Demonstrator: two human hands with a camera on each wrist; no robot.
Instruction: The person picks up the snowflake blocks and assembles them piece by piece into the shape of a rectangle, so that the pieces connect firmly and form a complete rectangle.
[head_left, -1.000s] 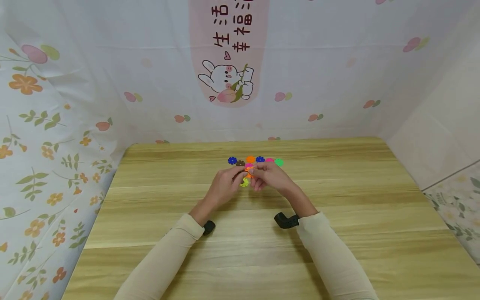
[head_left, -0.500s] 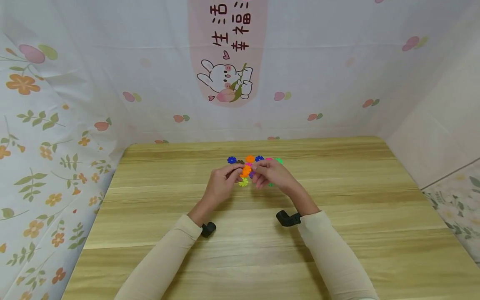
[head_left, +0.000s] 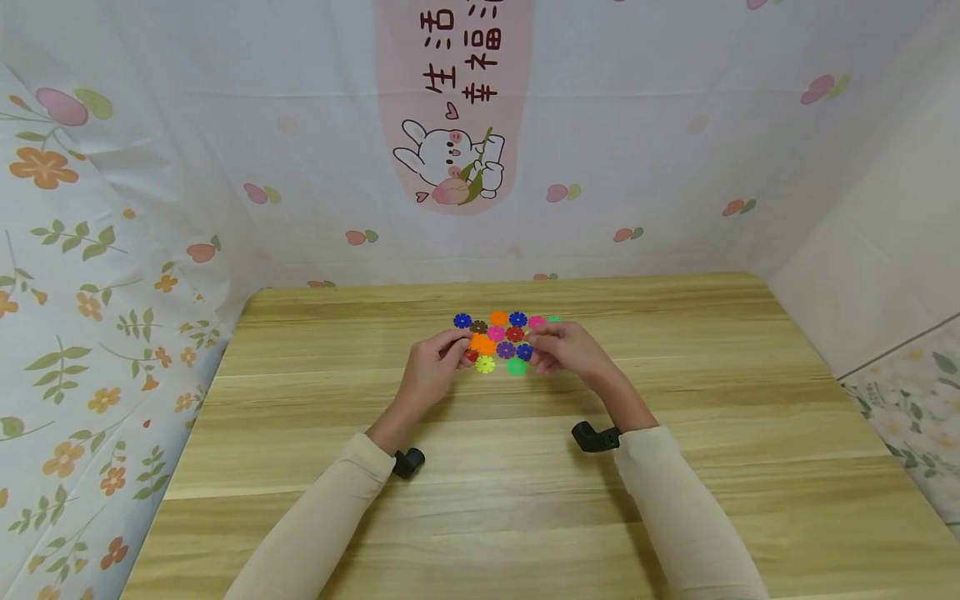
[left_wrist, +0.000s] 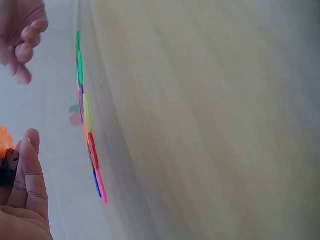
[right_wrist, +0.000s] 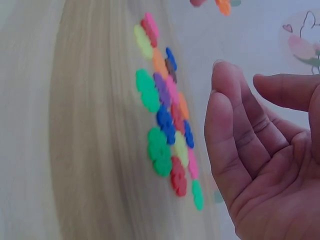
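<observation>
My left hand [head_left: 435, 365] pinches an orange plastic snowflake disc [left_wrist: 6, 141] together with a dark brown one [left_wrist: 9, 167], raised over the table. In the head view the held orange disc [head_left: 477, 342] overlaps others lying behind it. To the right, my right hand [head_left: 576, 354] is held above the right end of the discs. In the right wrist view its fingers [right_wrist: 222, 120] are loosely bent, the thumb apart, with nothing between them. Flat on the table lie several snowflake discs, among them a purple disc [head_left: 506, 350], a yellow disc [head_left: 485, 364] and a green disc [right_wrist: 159, 152].
The wooden table [head_left: 480, 500] runs up to a white printed cloth [head_left: 300, 167] at the back. Floral cloth [head_left: 97, 333] hangs along the left side. A black wrist strap [head_left: 596, 437] shows at the right sleeve, another strap [head_left: 408, 462] at the left.
My hands have drawn apart. The right hand has let go of the orange disc and moved right; the left has carried it left, uncovering more discs between the hands.
</observation>
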